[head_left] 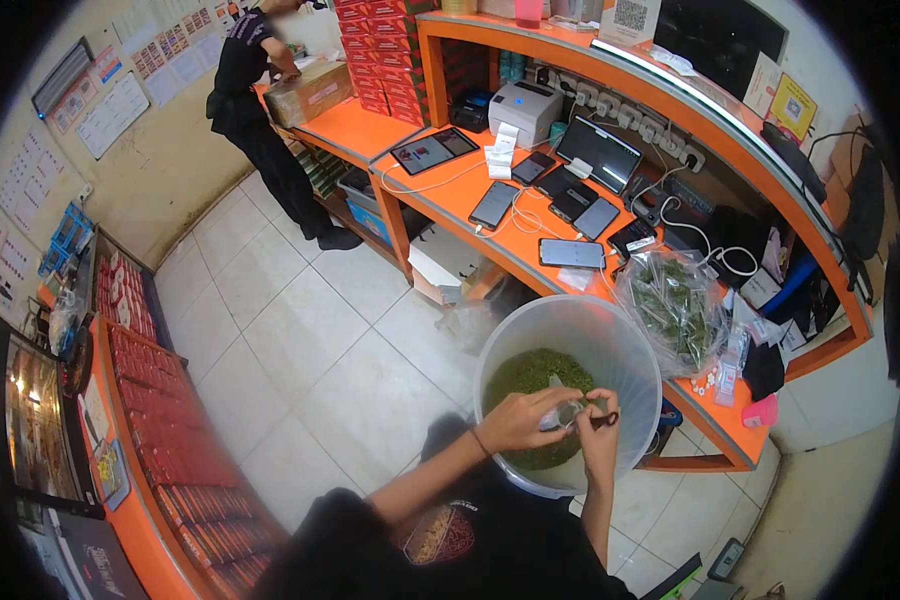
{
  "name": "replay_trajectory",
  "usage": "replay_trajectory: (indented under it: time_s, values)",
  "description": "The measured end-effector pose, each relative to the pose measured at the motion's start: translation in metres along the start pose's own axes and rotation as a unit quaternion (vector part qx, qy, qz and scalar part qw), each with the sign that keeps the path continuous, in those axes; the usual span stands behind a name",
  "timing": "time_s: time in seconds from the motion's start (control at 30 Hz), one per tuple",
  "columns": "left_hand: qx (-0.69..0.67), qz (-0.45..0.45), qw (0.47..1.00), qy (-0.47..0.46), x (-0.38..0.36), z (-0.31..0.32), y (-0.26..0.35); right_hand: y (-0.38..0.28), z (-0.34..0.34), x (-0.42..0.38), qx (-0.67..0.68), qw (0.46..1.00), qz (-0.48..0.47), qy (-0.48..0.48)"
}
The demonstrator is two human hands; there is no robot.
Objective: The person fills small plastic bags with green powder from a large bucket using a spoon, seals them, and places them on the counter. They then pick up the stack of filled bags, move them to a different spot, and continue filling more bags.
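Chopped green leaves (pixel 538 362) lie in a large translucent plastic tub (pixel 625 345) in front of me. Above them, my left hand (pixel 523 420) is closed round a small clear plastic piece (pixel 562 414), perhaps a little bag or cup. My right hand (pixel 598 440) meets it from the right, its fingers closed on a small tool with a dark handle (pixel 606 420). The tool's exact kind cannot be made out. Just right of the tub, a clear plastic bag of green leaves (pixel 675 305) rests on the orange counter.
Several phones (pixel 572 253), a tablet (pixel 435 152), a laptop (pixel 598 152) and a white label printer (pixel 525 112) with cables crowd the orange counter (pixel 440 205). A person in black (pixel 255 70) stands by a cardboard box (pixel 312 92). Shelves of red packets (pixel 160 430) line the left.
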State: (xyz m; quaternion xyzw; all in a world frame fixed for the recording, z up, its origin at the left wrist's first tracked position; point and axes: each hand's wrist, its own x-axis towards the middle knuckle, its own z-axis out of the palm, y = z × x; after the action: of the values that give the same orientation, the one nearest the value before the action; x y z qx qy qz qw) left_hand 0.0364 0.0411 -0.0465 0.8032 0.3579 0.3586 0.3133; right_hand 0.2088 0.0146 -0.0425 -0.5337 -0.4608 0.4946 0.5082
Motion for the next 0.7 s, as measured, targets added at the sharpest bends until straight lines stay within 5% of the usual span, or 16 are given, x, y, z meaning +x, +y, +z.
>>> replay_trajectory:
  time_s: [0.13,0.23,0.37,0.5,0.57,0.63,0.7]
  values:
    - [-0.008,0.018,0.992,0.126,0.0,-0.002,-0.018,0.0,-0.014,0.02,0.092,0.994,0.006,-0.059]
    - [-0.092,-0.119,0.969,0.195,-0.002,-0.018,-0.015,0.014,-0.023,0.049,-0.009,0.999,-0.034,-0.01]
    - [-0.138,-0.123,0.945,0.27,-0.007,-0.012,-0.041,0.048,-0.014,0.1,-0.177,0.982,-0.022,-0.059]
    - [-0.143,-0.123,0.943,0.274,-0.004,-0.013,-0.032,0.092,0.026,0.121,-0.273,0.956,-0.067,-0.084]
    - [-0.1,-0.119,0.955,0.254,-0.004,-0.014,-0.031,0.129,0.043,0.117,-0.269,0.919,-0.225,-0.178]
    - [-0.084,-0.123,0.955,0.257,-0.004,-0.011,-0.029,0.171,0.05,0.092,-0.311,0.901,-0.117,-0.277]
    - [-0.076,-0.111,0.954,0.269,-0.003,-0.009,-0.034,0.169,0.051,0.065,-0.28,0.873,-0.262,-0.302]
